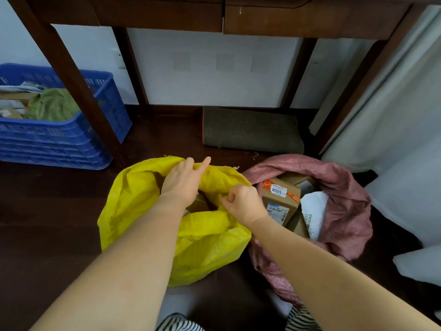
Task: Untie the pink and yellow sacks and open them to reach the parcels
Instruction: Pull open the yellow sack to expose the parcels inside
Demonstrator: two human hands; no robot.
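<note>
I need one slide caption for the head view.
Both hands, left hand and right hand, pull open the yellow sack beside the opened pink sack.

home room, wooden table, dark floorboards, doormat

Both bare forearms reach forward, left hand gripping with forefinger extended, right hand pinching with curled fingers

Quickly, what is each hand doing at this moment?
Left hand: grips the far rim of the yellow sack, index finger pointing out.
Right hand: pinches the sack's rim on the right side.
</note>
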